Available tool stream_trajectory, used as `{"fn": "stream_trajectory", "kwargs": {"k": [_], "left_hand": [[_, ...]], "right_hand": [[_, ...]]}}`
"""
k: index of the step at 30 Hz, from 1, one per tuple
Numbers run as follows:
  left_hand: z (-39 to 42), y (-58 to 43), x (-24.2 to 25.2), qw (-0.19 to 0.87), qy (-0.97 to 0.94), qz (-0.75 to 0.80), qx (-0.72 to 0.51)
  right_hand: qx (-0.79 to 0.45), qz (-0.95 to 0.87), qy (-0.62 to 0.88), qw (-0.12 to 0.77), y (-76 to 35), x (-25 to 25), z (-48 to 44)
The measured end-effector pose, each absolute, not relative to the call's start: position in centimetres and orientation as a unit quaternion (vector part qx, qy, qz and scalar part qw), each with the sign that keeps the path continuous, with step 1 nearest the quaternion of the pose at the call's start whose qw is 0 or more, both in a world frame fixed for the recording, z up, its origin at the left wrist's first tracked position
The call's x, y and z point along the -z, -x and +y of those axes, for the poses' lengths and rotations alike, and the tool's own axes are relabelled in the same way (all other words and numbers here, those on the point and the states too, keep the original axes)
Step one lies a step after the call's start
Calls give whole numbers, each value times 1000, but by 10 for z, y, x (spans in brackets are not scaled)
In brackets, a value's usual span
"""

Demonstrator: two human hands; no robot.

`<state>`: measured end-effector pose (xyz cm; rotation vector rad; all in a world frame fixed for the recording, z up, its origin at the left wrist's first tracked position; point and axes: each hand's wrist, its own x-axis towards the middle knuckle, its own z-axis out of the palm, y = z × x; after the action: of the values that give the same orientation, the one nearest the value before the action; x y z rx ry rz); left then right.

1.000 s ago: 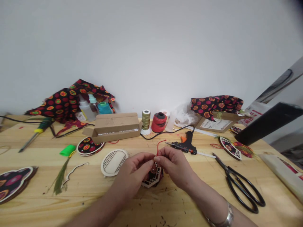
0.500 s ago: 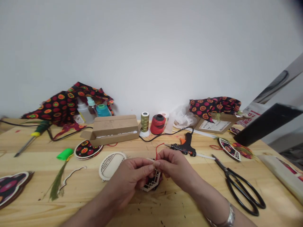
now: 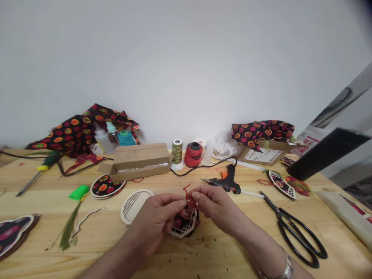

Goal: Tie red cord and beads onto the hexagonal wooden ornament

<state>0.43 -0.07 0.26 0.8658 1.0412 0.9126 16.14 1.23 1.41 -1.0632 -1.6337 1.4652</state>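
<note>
A red cord (image 3: 185, 189) runs between my two hands, its loose end sticking up above the fingertips. My left hand (image 3: 158, 213) pinches it with thumb and forefinger. Close on the other side, my right hand (image 3: 215, 205) also has thumb and fingers pressed together on the cord. Just below the fingertips is an octagonal ornament (image 3: 186, 224), dark floral fabric under a pale wooden lattice frame; my left fingers cover part of it. A round wooden lattice frame (image 3: 133, 207) lies beyond my left hand.
Scissors (image 3: 296, 228) and a black glue gun (image 3: 226, 180) lie to the right. Behind stand a cardboard box (image 3: 142, 159), a gold thread spool (image 3: 177, 152) and a red spool (image 3: 193, 155). Leftward are a green tassel (image 3: 71, 224) and a screwdriver (image 3: 37, 172).
The fingertips have parted slightly, and the cord's end now leans left instead of right. More of the octagonal ornament's fabric shows beneath my hands.
</note>
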Motion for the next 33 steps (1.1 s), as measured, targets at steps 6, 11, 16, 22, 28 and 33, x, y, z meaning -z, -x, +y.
{"fn": "stream_trajectory", "kwargs": {"k": [6,11,16,22,28,33], "left_hand": [[2,-5,-2,680,-348,476,-435],[0,-5,-4,672,-332,485,-451],[-1,-6,-4,684,-306,468,-468],[-1,-7,-7,695,-295,460,-468],[-2,-6,-6,695,-293,461,-468],[-2,-7,-4,682,-287,468,-483]], "right_hand": [[-385,-724,487,300,-168,-20,10],[-345,-729,493,326,-164,-21,3],[-203,-807,459,310,-153,-12,-11],[55,-898,363,242,-148,8,-20],[92,-924,314,196,-149,2,-19],[-102,-837,394,366,-155,-15,-11]]}}
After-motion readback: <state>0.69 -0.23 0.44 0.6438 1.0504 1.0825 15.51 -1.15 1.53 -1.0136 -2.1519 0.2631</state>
